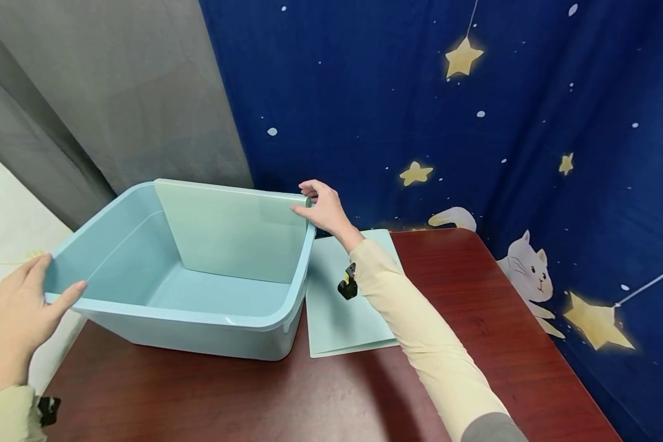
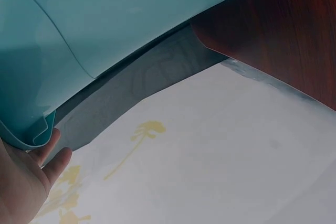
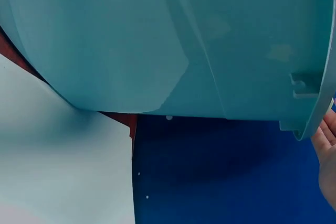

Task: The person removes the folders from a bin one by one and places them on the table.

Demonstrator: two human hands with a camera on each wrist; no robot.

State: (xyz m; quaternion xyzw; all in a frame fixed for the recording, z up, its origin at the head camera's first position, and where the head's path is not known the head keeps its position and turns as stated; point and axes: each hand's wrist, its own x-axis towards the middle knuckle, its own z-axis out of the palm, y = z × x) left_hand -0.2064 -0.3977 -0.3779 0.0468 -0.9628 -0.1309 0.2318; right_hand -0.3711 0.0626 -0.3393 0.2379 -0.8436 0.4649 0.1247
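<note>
A large light-blue plastic tub (image 1: 199, 316) sits at the left part of the table. Inside it, a pale green folder (image 1: 232, 233) stands on edge against the back wall. My left hand (image 1: 24, 307) holds the tub's front left corner, thumb over the front rim; in the left wrist view, its fingers (image 2: 55, 166) show just under the rim. At the back right corner, my right hand (image 1: 326, 209) grips the rim beside the folder's upper corner, thumb on the inner side. Its fingers (image 3: 325, 132) appear outside the rim in the right wrist view.
More pale green folders (image 1: 348, 313) lie flat on the dark red table (image 1: 447, 294), right of the tub. Behind hang a grey curtain (image 1: 143, 86) and a blue star-patterned curtain (image 1: 364, 92). The tub's left end reaches past the table edge, over a white patterned cloth (image 2: 210, 156).
</note>
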